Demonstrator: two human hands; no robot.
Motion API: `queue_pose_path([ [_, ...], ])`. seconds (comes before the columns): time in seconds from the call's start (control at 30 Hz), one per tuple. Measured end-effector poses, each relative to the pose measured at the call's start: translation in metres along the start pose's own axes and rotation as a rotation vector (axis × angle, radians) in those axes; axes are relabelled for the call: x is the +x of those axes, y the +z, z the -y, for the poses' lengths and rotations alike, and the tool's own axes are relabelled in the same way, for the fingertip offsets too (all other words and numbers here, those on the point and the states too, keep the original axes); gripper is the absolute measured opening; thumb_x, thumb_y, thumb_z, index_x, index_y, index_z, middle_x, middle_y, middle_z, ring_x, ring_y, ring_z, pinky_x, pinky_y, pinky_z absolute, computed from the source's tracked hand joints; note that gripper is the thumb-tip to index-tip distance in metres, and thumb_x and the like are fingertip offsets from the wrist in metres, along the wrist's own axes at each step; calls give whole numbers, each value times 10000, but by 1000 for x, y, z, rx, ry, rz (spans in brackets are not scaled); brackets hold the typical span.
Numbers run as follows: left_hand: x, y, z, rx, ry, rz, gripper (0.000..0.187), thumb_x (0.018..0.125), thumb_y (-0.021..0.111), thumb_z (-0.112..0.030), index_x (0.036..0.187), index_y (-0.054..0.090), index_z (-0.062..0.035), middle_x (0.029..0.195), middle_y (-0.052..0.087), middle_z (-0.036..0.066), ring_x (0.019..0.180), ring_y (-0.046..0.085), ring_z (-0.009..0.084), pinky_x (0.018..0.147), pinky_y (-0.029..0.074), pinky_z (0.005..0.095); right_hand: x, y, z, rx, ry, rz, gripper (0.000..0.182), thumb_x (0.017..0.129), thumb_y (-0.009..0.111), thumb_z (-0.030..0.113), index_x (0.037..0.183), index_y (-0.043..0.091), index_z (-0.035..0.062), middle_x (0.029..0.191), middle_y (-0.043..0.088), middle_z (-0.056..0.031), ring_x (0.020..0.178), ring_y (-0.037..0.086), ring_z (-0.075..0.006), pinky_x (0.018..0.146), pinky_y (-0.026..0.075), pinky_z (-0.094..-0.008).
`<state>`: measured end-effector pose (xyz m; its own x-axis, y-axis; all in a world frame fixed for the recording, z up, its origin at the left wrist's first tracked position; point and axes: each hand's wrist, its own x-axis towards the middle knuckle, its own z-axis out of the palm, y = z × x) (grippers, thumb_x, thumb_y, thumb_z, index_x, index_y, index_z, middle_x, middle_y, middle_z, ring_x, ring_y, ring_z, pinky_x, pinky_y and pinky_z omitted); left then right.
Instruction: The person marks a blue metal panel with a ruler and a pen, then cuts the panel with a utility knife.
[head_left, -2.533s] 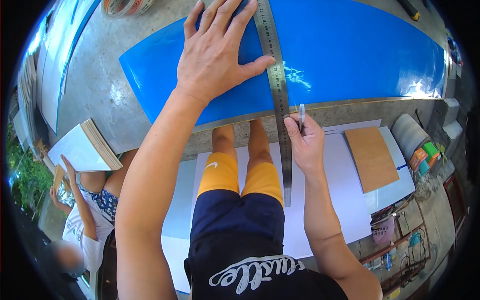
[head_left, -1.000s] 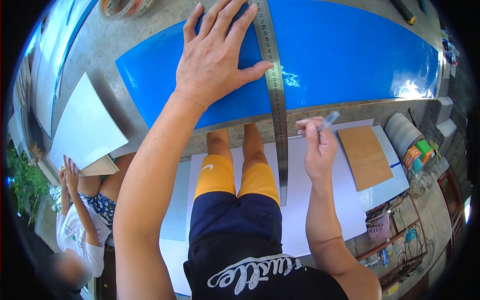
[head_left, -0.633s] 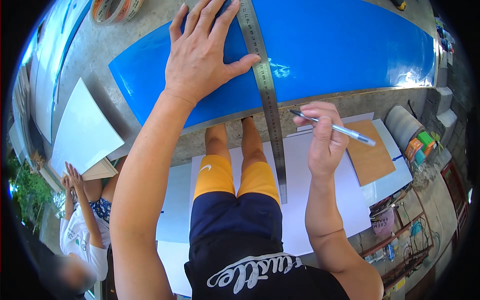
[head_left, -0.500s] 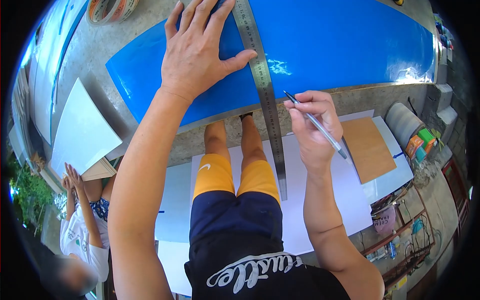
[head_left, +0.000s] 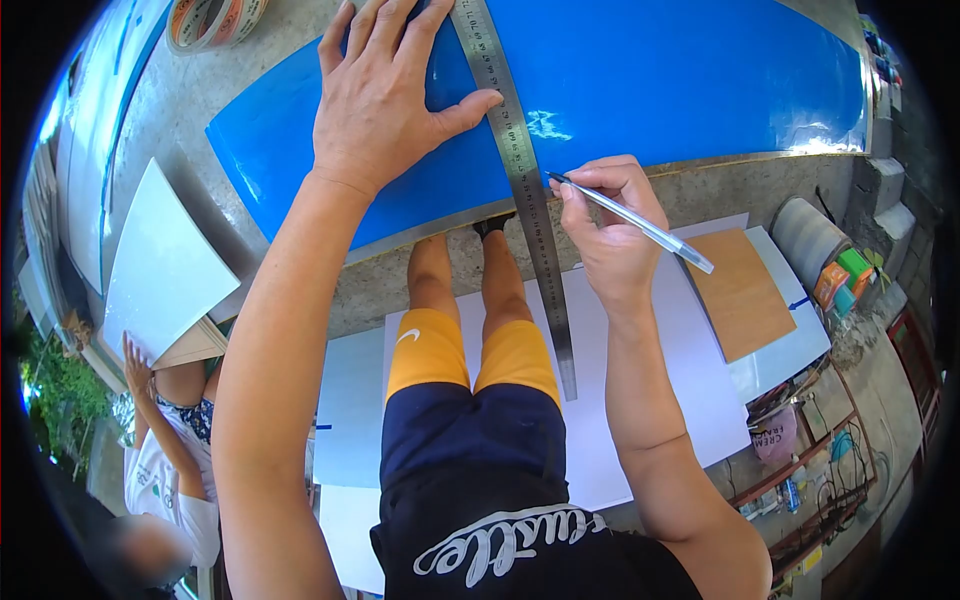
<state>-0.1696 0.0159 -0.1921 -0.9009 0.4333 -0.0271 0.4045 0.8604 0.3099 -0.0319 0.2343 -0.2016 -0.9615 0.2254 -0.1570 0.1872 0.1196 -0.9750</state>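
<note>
A glossy blue sheet (head_left: 680,80) lies across the table in front of me. Over it runs a long steel ruler (head_left: 522,160), its near end sticking out past the table edge above my legs. My left hand (head_left: 375,115) rests flat and spread on the blue sheet, left of the ruler, with its thumb on the ruler's edge. In a writing grip, my right hand (head_left: 618,230) holds a clear-barrelled pen (head_left: 682,250). The pen's dark tip is close to the ruler's right edge, near the sheet's front border.
A roll of tape (head_left: 215,22) sits at the table's upper left. White panels (head_left: 165,260) lean at the left, where a seated person (head_left: 175,470) touches them. Behind me are white sheets (head_left: 660,400), a brown board (head_left: 740,295) and a cluttered rack (head_left: 800,470).
My right hand has moved up and left, bringing the pen tip closer to the ruler, and the pen lies flatter. The seated person's hands have shifted on the panels.
</note>
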Motion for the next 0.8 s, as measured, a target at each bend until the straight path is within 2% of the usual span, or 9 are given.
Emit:
queue_pose_path([
  [0.53,-1,2,0,18,11,-13,970,801,840,-539,1564,483,-58,1667,421,152,1582,332,335,1320,193,529,3,2,-4,-88,-46,-10,163,842,803,-106,927,698,-15,914,714,-107,821,715,-159,751,594,-280],
  [0.63,-3,10,5,33,47,-80,970,794,844,-534,1560,487,-57,1664,425,152,1579,340,333,1321,198,525,3,3,-4,-89,-47,-14,161,843,805,-105,923,700,-15,908,714,-105,816,711,-156,748,590,-280],
  [0.8,-2,4,0,24,24,-40,967,785,850,-524,1550,496,-49,1657,435,152,1573,355,326,1319,209,521,3,2,-4,-101,-54,-9,161,843,810,-104,925,705,-14,911,716,-102,810,704,-153,744,584,-278],
])
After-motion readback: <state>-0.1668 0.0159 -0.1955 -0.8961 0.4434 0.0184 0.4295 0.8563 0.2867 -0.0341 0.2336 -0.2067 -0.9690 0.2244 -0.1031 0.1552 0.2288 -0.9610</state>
